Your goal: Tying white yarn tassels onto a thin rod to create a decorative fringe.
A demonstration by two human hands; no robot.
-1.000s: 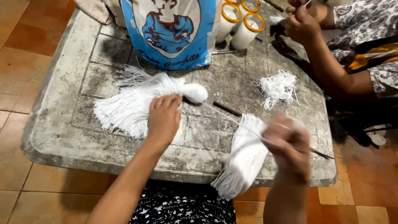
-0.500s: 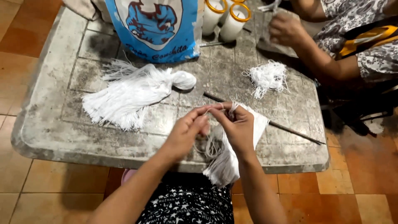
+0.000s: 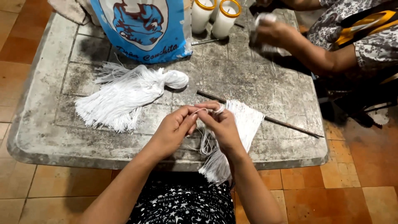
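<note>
Both of my hands meet over the front edge of a worn stone table (image 3: 265,70). My left hand (image 3: 176,126) pinches a thin white strand (image 3: 202,143) that loops down between the hands. My right hand (image 3: 224,124) pinches the same strand and rests on a flat bundle of white strings (image 3: 242,124) that hangs over the table's edge. A larger knotted bundle of white strings (image 3: 124,95) lies to the left of my hands, untouched. A thin dark stick (image 3: 282,123) lies slantwise under the flat bundle.
A blue and white plastic bag (image 3: 145,29) stands at the back. Two white candles in glass jars (image 3: 215,16) stand beside it. Another person's hand (image 3: 275,35) and arm work at the back right, holding something white. Orange floor tiles surround the table.
My left hand left the knotted bundle and came to my right hand. Both now pinch a strand over the flat bundle. The small loose pile of strings at the right is gone from view.
</note>
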